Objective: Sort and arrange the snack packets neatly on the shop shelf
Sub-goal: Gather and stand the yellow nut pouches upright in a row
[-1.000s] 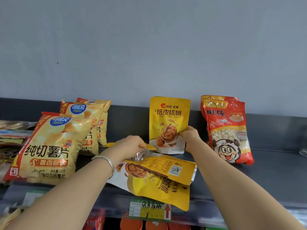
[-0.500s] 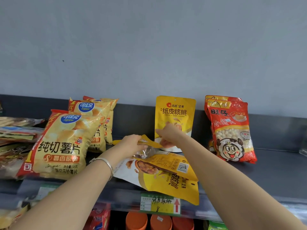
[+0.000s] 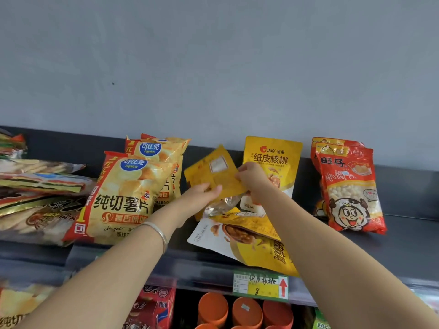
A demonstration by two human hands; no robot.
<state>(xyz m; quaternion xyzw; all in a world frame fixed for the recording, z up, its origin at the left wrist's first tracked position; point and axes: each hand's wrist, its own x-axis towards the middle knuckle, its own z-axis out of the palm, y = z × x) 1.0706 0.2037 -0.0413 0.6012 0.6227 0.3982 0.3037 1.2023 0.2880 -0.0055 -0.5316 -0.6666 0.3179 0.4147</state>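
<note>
A yellow walnut packet [image 3: 212, 175] is lifted off the shelf, back side towards me, tilted. My left hand [image 3: 202, 195] grips its lower edge and my right hand [image 3: 253, 179] pinches its right side. Behind my right hand, another walnut packet [image 3: 273, 160] stands upright against the back of the shelf. One more walnut packet [image 3: 249, 243] lies flat on the dark shelf [image 3: 356, 252], hanging over the front edge.
Yellow potato chip bags [image 3: 123, 195] stand to the left, with flat packets [image 3: 35, 198] stacked further left. Red packets [image 3: 349, 188] of small white balls lean at the right. A price tag [image 3: 261, 284] sits on the shelf's front rail; orange cups [image 3: 237, 312] are below.
My left hand has raised the walnut packet from the lying pile to nearly upright. My right hand left the standing packet and took hold of the raised one.
</note>
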